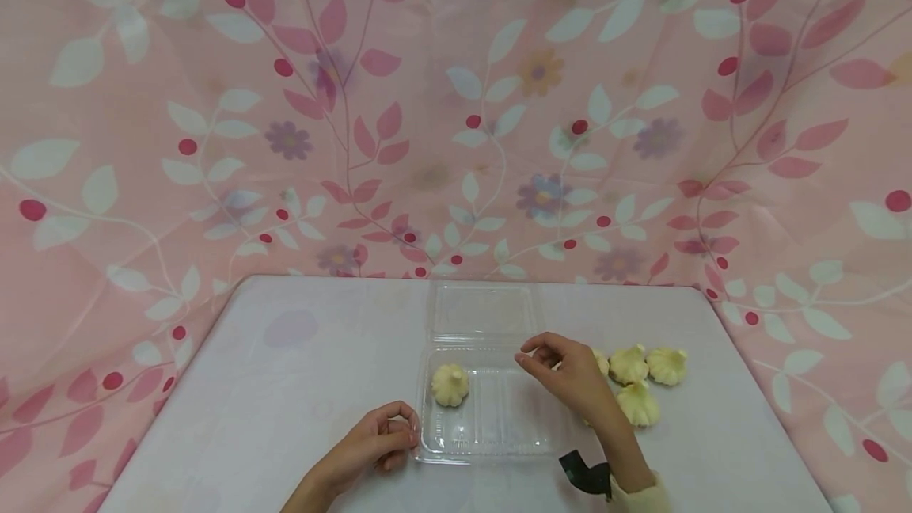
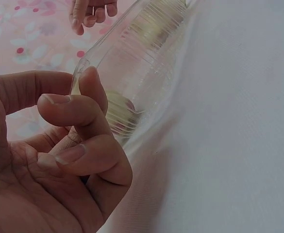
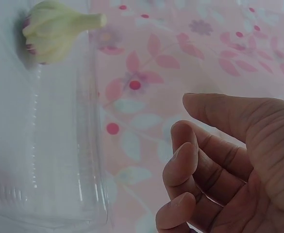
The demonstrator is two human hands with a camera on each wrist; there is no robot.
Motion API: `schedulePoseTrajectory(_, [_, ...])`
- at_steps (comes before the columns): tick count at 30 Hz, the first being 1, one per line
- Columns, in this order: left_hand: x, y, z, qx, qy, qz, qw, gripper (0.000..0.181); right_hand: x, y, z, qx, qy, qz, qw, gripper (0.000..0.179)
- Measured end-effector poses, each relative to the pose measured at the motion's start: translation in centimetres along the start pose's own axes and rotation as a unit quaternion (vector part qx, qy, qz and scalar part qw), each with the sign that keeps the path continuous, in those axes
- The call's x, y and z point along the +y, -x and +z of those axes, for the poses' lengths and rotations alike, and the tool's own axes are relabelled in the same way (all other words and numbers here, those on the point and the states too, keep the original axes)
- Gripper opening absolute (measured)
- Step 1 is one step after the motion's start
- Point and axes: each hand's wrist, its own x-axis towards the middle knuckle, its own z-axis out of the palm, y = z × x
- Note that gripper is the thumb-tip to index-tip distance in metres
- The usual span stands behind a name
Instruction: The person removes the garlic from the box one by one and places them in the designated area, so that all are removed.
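Observation:
A clear plastic box [image 1: 499, 450] lies on the table with its lid [image 1: 484, 311] folded back. One pale garlic bulb [image 1: 450, 385] sits at the left of the box, its stem up; the right wrist view also catches this garlic bulb [image 3: 59, 31]. My left hand [image 1: 381, 442] pinches the box's left edge between thumb and finger, close up in the left wrist view. Above the box's right part hovers my right hand [image 1: 570, 370], fingers loosely curled and holding nothing. Several more garlic bulbs [image 1: 666, 366] lie to its right, some partly hidden behind the hand and forearm.
A white cloth covers the table [image 1: 249, 402]. Behind it hangs a pink curtain [image 1: 442, 141] with leaves and flowers. A black strap [image 1: 586, 473] dangles at the right wrist, near the box's front right corner.

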Motion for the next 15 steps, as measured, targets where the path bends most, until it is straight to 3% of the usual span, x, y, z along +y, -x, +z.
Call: schedulePoseTrajectory(15, [-0.1, -0.1, -0.1, -0.004, -0.001, 0.001, 1.0000, 0.031, -0.6, -0.7, 1.7, -0.026, -0.006, -0.015, 0.9995, 0.011])
